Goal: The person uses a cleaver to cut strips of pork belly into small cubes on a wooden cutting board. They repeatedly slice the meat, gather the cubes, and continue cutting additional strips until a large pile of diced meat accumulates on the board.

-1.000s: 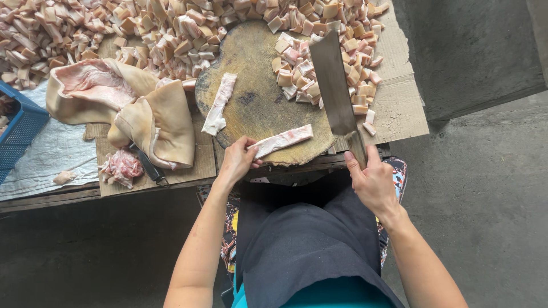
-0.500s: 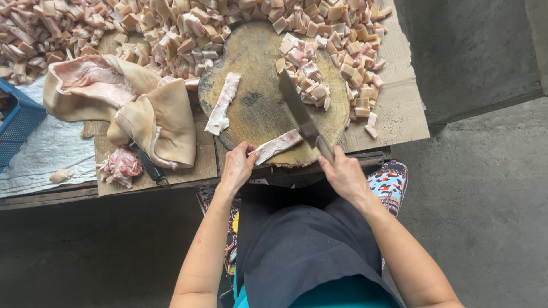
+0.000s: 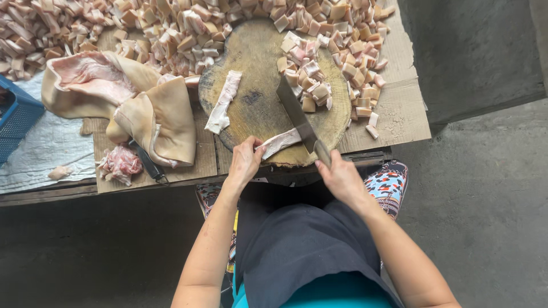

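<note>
While held, pork strip [image 3: 279,142] lies lengthwise toward cleaver [image 3: 297,114].

The left grip [image 3: 246,161] pins a meat strip [image 3: 279,142] on the chopping block [image 3: 257,68]; just right of it, the right grip [image 3: 341,178] sets the cleaver [image 3: 297,114] across that strip. Another strip [image 3: 224,101] lies beyond the left grip, cut cubes [image 3: 311,85] beyond the cleaver, folded slabs [image 3: 154,114] far left on the tabletop [image 3: 399,114].
</note>
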